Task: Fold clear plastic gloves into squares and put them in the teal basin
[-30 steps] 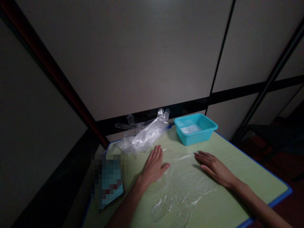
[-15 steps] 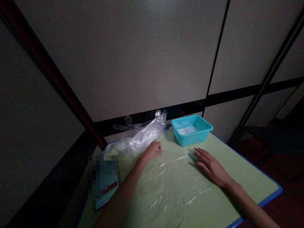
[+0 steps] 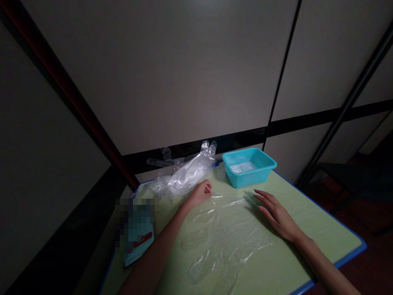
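A clear disposable plastic glove lies spread on the table, its fingers pointing toward me. At its far left corner, my left hand is closed, with the edge of the film at its curled fingers; the exact pinch is hidden. My right hand hovers by the glove's right side, fingers apart and holding nothing. Just beyond my left hand lies a crumpled pile of clear plastic gloves, some of their fingers sticking up past the table's far edge.
A turquoise plastic basin with something whitish inside stands at the far right of the light green table, which has a blue rim. A partly blurred teal packet lies at the left edge. Cabinet panels rise close behind the table.
My left hand has turned slightly, its fingers curled tighter, and the film beside it sits a little raised. My right hand has shifted slightly right, fingers more spread.
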The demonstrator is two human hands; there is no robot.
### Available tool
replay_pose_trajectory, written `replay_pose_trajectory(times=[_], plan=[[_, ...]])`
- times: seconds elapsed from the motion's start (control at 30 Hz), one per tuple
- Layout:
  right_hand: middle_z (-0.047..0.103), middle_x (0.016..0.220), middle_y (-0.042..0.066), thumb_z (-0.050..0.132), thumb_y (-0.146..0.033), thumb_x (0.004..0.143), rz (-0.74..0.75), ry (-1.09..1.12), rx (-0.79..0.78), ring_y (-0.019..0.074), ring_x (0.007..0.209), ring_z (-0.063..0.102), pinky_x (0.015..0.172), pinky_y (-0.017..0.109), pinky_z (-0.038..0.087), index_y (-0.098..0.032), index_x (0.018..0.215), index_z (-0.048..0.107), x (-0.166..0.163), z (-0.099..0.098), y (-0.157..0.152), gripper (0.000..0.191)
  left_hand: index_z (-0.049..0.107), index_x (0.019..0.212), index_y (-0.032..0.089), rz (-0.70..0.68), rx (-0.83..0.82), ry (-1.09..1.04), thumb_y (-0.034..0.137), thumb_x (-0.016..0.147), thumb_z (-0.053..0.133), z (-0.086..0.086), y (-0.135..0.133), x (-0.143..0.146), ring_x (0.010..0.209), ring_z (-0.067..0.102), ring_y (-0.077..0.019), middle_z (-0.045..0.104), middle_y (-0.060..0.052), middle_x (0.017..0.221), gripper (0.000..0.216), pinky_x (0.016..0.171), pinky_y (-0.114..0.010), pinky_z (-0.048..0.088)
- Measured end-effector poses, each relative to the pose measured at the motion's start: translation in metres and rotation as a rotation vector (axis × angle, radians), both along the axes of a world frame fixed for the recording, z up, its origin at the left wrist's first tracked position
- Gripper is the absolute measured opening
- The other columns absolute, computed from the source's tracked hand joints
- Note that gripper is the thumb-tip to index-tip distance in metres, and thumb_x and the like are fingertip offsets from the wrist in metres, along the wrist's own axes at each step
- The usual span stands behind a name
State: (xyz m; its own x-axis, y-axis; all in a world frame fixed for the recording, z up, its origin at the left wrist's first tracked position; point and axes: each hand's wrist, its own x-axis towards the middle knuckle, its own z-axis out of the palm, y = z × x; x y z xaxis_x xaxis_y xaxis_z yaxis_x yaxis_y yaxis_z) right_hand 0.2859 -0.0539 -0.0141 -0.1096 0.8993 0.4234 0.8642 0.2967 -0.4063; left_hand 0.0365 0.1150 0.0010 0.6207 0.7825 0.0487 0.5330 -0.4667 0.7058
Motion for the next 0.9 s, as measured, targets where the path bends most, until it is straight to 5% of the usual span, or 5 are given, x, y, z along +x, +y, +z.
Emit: replay_pose_trajectory(times=[0.1, 0.3, 0.5, 0.73, 0.9], plan=[[0.043, 0.128, 0.009, 0.034, -0.036, 0.089, 0.001, 0.006, -0.009, 0.0234, 0.117, 0.039, 0.097, 0.042, 0.034, -0.022, 0.121, 0.044, 0.000, 0.001, 0.000, 0.036, 0.052, 0.088, 0.015, 0.033, 0.047, -0.082, 0.001, 0.068, 0.055, 0.005, -0.014, -0.002, 0.063, 0.053, -0.0097, 0.053, 0.005, 0.065, 0.025, 0.061, -0.021, 0.043], [0.047, 0.124, 0.009, 0.035, -0.037, 0.088, -0.009, 0.007, -0.016, 0.0238, 0.115, 0.042, 0.096, 0.042, 0.037, -0.021, 0.119, 0.046, -0.001, 0.001, -0.001, 0.036, 0.053, 0.087, 0.017, 0.034, 0.131, -0.134, 0.003, 0.066, 0.052, 0.017, -0.059, -0.012, 0.067, 0.055, -0.0119, 0.057, 0.002, 0.068, 0.025, 0.065, -0.021, 0.042], [0.049, 0.121, 0.010, 0.036, -0.034, 0.088, 0.008, 0.009, -0.013, 0.0236, 0.112, 0.045, 0.094, 0.043, 0.039, -0.020, 0.118, 0.046, -0.002, -0.001, 0.000, 0.035, 0.056, 0.082, 0.019, -0.035, 0.375, 0.080, 0.004, 0.074, 0.046, 0.020, -0.100, -0.015, 0.073, 0.054, -0.0143, 0.060, 0.000, 0.076, 0.021, 0.068, -0.024, 0.042], [0.050, 0.119, 0.011, 0.036, -0.032, 0.089, 0.016, 0.012, -0.032, 0.0231, 0.110, 0.046, 0.094, 0.043, 0.039, -0.018, 0.116, 0.048, -0.002, 0.000, 0.000, 0.033, 0.055, 0.087, 0.019, -0.155, 0.599, 0.285, 0.004, 0.078, 0.046, 0.010, -0.119, -0.013, 0.080, 0.056, -0.0167, 0.061, -0.001, 0.084, 0.019, 0.075, -0.030, 0.043], [0.050, 0.119, 0.012, 0.035, -0.032, 0.089, 0.043, -0.025, -0.067, 0.0218, 0.110, 0.046, 0.094, 0.040, 0.039, -0.015, 0.117, 0.047, -0.002, 0.001, -0.001, 0.035, 0.056, 0.081, 0.018, -0.195, 0.565, 0.221, 0.013, 0.072, 0.057, 0.012, -0.129, -0.010, 0.077, 0.055, -0.0173, 0.060, -0.001, 0.081, 0.011, 0.073, -0.031, 0.045]])
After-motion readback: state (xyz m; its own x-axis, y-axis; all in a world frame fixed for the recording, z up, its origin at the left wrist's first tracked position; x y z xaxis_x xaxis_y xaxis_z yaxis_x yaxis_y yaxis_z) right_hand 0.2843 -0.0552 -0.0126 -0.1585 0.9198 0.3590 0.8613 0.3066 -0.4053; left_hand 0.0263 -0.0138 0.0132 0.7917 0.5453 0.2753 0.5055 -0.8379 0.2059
